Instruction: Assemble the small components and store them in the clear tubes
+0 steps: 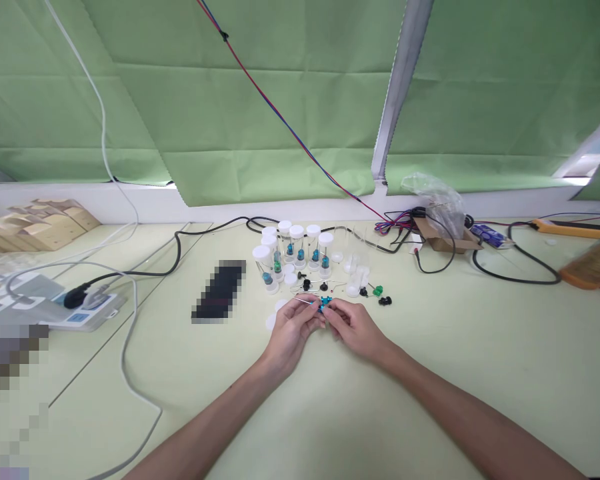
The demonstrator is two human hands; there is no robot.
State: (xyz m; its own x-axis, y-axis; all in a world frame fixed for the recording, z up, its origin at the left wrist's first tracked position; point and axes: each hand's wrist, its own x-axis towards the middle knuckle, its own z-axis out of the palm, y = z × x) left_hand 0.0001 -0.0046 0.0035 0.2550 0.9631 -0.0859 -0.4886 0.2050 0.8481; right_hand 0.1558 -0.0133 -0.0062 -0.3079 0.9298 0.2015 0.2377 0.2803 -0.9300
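Note:
My left hand (296, 325) and my right hand (355, 328) meet near the middle of the table, fingertips pinched together. Between them is a small blue part (325, 302), partly hidden by the fingers. A thin metal rod (304, 301) sticks out to the left over my left fingers. Just beyond lie small black parts (323, 287) and a green part (377, 291). Several clear tubes with white caps (297, 231) stand behind, with blue or green pieces and rods inside. To their right are clear uncapped tubes (357, 257). White round caps (290, 277) lie loose between.
A blurred dark flat object (219, 291) lies left of my hands. Further left is a power strip (87, 310) with cables. Cardboard pieces (45, 227) sit back left. An open cardboard box (443, 237), a plastic bag, black cable and an orange bottle (593, 263) are at right.

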